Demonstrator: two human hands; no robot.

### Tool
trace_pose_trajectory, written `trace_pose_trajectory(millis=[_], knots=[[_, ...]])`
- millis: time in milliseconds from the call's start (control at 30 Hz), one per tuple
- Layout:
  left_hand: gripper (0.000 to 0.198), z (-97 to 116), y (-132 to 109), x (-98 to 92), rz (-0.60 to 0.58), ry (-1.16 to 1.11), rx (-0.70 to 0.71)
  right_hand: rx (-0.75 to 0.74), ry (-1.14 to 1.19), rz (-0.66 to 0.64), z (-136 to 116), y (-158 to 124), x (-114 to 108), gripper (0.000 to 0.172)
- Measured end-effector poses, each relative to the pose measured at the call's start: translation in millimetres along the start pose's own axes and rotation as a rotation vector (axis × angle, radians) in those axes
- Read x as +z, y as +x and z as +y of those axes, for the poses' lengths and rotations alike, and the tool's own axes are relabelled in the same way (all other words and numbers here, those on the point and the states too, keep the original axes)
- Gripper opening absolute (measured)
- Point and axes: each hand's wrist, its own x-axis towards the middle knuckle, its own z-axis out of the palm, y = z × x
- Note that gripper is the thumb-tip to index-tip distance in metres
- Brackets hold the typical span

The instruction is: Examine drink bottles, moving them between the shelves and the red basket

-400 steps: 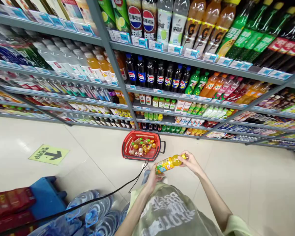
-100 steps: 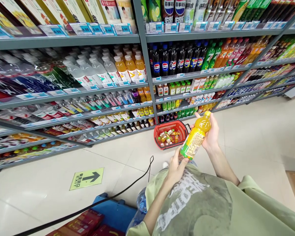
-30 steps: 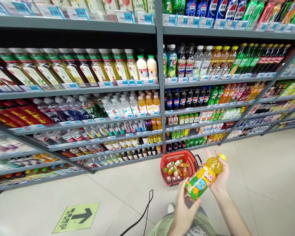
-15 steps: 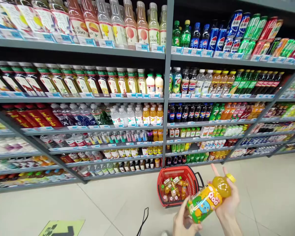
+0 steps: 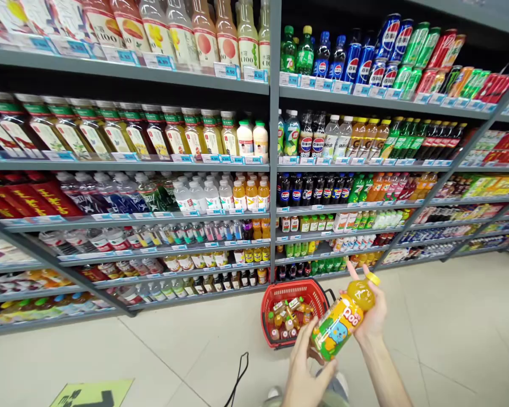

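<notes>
A Qoo juice bottle (image 5: 338,327) with a yellow cap, yellow-orange drink and a green-and-orange cartoon label is tilted between my hands, its cap up to the right. My left hand (image 5: 305,362) is closed about the bottle's base at the lower left. Behind the neck and upper body, my right hand (image 5: 375,317) supports it with the thumb near the cap; two fingertips stick up past the bottle. Just beyond them, a red shopping basket (image 5: 266,316) stands on the floor holding several small bottles of drink, partly covered by my left hand and the Qoo bottle.
Tall grey shelves (image 5: 275,186) packed with bottles and cans run across the view, with price tags along their edges. A black strap loop (image 5: 240,373) hangs at the lower middle. A yellow-green floor sign (image 5: 93,393) lies at the lower left. My shoes show below the basket.
My hands and the bottle sit higher and further left in the picture. The shelves and basket have shifted left too as the view turned. The grip looks much the same.
</notes>
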Motion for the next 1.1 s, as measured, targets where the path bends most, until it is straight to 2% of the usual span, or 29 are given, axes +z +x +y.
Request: trace_pose_trajectory(millis=[167,333,400,533,600,667,767,867,933,1000,1100], knots=[[0.11,10,19,21.3,-0.041,-0.008,0.019,-0.042,0.001,0.012,-17,20,-6,0.068],[0.104,17,33,43.2,-0.146,0.155,0.11,-0.113,0.015,0.03,-45,34,-20,0.065],[0.108,17,35,49.4,-0.175,0.274,0.189,-0.152,0.026,0.03,-52,35,-30,0.068],[0.144,24,36,61.5,-0.199,0.46,0.39,-0.242,0.033,0.04,-70,33,-55,0.085],[0.155,35,37,69.7,-0.21,0.475,0.417,-0.299,0.024,0.047,-83,34,-68,0.086],[0.157,47,39,80.0,-0.215,0.469,0.397,-0.346,0.003,0.06,-98,36,-78,0.076],[0.146,61,43,95.8,-0.217,0.456,0.386,-0.382,-0.046,0.075,-116,39,-91,0.059],[0.134,72,46,104.0,-0.172,0.455,0.429,-0.361,-0.062,0.012,-123,39,-98,0.07],[0.13,79,47,101.5,-0.089,0.461,0.431,-0.264,-0.072,-0.104,-119,37,-97,0.079],[0.128,87,46,92.6,0.01,0.467,0.409,-0.137,-0.094,-0.226,-108,32,-91,0.077],[0.129,95,41,72.0,0.13,0.476,0.412,-0.025,-0.098,-0.316,-85,23,-76,0.077]])
